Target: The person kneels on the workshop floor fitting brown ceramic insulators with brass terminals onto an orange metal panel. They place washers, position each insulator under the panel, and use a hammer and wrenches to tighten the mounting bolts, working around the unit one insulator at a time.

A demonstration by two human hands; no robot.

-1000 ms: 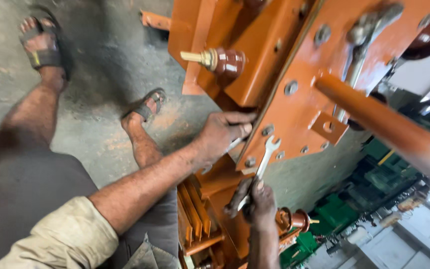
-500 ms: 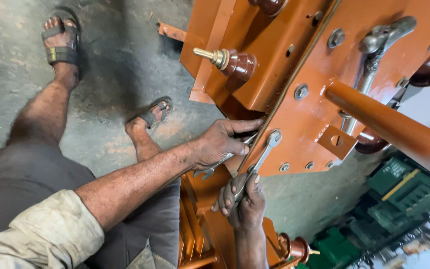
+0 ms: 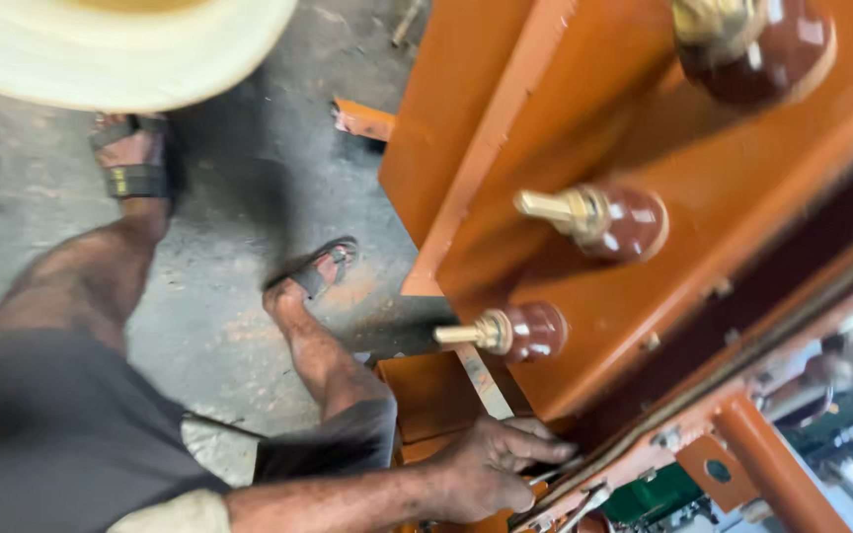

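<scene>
Orange-painted steel transformer tank (image 3: pixel 545 197), with brown porcelain bushings (image 3: pixel 535 331) on brass studs, now fills the right of the view. Left hand (image 3: pixel 491 464) presses curled fingers on the tank's bolted flange at the bottom edge, beside a thin metal spanner (image 3: pixel 584 503). Compared with half a second ago, the right hand has dropped out of view.

Right hand is out of frame. The spanner (image 3: pixel 584 503) pokes in at the bottom edge, mostly cut off. The left hand (image 3: pixel 491 469) grips something at the orange tank's flange (image 3: pixel 644 449), fingertips tucked under. Top bushing (image 3: pixel 757 44) is clipped and blurred. A pale round blur (image 3: pixel 120 49) fills the top-left corner.
</scene>
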